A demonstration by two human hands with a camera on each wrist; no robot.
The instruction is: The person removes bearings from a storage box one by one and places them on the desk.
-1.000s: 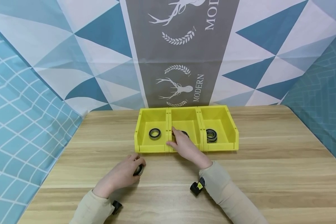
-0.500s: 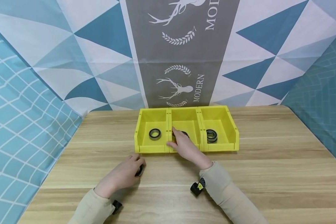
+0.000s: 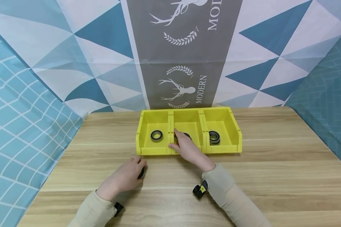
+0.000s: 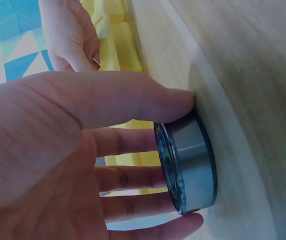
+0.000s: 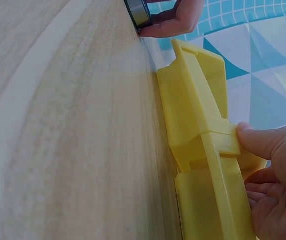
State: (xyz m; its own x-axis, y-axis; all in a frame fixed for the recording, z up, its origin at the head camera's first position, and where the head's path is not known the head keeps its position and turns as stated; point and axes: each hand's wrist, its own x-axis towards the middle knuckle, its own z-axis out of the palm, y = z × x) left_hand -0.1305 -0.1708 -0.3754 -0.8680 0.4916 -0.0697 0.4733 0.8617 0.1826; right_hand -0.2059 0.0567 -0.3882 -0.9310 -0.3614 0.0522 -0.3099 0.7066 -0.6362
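Note:
On the table in front of the bins, my left hand [image 3: 123, 176] grips a ball bearing [image 4: 195, 162] between thumb and fingers. The left wrist view shows its steel outer ring standing close to the wood. My right hand [image 3: 187, 148] reaches into the middle yellow bin [image 3: 191, 115], its thumb against the front corner by the divider. Under that hand a dark bearing [image 3: 188, 136] shows partly; the fingertips are hidden, so whether they hold it is unclear. In the right wrist view, the right thumb [image 5: 255, 140] touches the yellow rim and the other fingers lie behind it.
A single bearing [image 3: 157, 136] lies in the left bin [image 3: 153, 151]. In the right bin [image 3: 227, 148], bearings [image 3: 214, 137] sit stacked against the divider. The three bins stand joined near the back of the wooden table [image 3: 278, 176], before a patterned cloth backdrop.
The left hand has shifted very slightly, and less of its bearing shows in the head view. The right hand and the bins stay in place.

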